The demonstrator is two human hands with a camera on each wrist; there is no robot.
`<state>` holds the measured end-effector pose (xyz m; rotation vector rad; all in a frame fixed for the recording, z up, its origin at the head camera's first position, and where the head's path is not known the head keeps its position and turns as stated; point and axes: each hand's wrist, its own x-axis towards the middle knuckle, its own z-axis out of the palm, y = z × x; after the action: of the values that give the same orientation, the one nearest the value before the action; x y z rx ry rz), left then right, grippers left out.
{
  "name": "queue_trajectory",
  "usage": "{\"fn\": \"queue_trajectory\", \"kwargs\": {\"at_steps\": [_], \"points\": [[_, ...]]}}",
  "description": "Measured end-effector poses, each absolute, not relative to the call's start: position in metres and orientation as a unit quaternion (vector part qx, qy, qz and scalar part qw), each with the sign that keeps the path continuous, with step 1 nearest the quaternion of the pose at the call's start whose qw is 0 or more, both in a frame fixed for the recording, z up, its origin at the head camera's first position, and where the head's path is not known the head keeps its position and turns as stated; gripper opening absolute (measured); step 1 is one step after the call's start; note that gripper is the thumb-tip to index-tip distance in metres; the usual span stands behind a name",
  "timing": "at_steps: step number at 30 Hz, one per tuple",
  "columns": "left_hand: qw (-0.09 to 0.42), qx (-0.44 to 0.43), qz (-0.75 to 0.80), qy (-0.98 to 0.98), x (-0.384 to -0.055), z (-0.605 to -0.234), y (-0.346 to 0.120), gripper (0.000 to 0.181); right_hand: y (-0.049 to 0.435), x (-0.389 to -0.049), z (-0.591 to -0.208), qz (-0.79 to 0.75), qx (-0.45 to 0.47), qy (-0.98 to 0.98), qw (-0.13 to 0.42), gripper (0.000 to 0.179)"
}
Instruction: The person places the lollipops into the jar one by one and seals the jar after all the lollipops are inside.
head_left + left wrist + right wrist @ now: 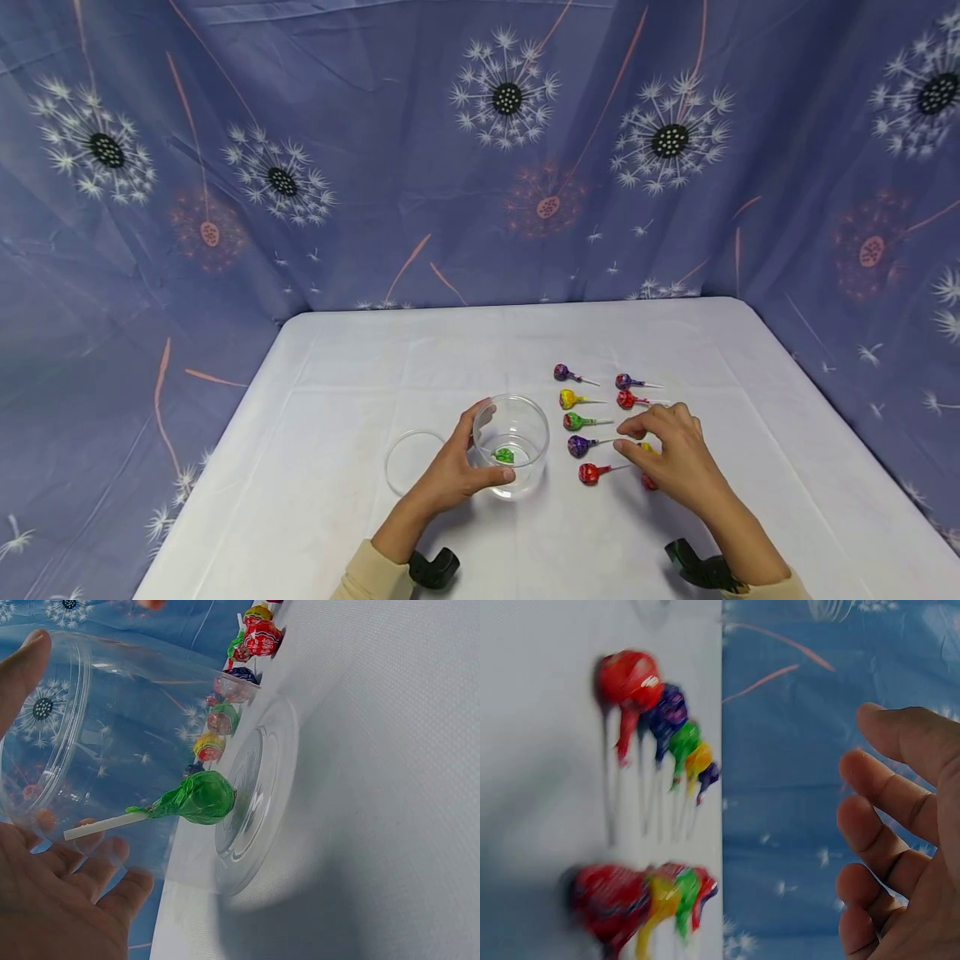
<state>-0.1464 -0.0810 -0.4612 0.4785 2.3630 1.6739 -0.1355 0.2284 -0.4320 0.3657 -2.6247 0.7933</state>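
My left hand [452, 472] grips the jar [527, 452] from its left side, thumb round the near wall and fingers round the far one. My right hand [678, 458] holds nothing; its thumb and fingers curve apart above the two rows of pops [573, 422], right of the jar. Seen from my head, the tips hang near the stick end of the purple pop [577, 447] in the left row

The pops lie close together and my right hand hides part of the right row, so I could easily brush the red pop [589, 474] or the yellow pop [647, 447] while coming down. A knocked round head would probably roll and swing its stick. Pinching only the tip of a thin stick could let the heavy head droop or twist loose. The jar wall looks smooth, so a slack left hand might let it slip or tip, and the green pop [204, 799] inside would slide. My left arm could also nudge the ring [386, 460], which lies on the worktop [352, 408] partly behind my left hand

The jar is upright or nearly so, mouth up, its long axis vertical; whether its base touches the worktop I cannot tell. The green pop leans inside it, head at the base, stick slanting up toward the rim. The purple pop lies with its head toward the jar and stick pointing right, its long axis roughly left to right; the red pop lies much the same way
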Motion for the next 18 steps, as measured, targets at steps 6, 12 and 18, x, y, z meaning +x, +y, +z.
{"fn": "queue_trajectory", "kwargs": {"at_steps": [6, 12, 18], "points": [[0.101, 0.162, 0.567, 0.801, -0.145, -0.461, -0.081, 0.095, 0.244, -0.129, -0.445, 0.277, 0.116, -0.935, 0.191, 0.019], [0.102, 0.159, 0.568, 0.801, -0.145, -0.463, -0.082, 0.094, 0.256, -0.123, -0.453, 0.276, 0.098, -0.936, 0.194, 0.019], [0.101, 0.160, 0.566, 0.802, -0.146, -0.463, -0.080, 0.096, 0.265, -0.120, -0.459, 0.276, 0.080, -0.941, 0.176, 0.018]]}}
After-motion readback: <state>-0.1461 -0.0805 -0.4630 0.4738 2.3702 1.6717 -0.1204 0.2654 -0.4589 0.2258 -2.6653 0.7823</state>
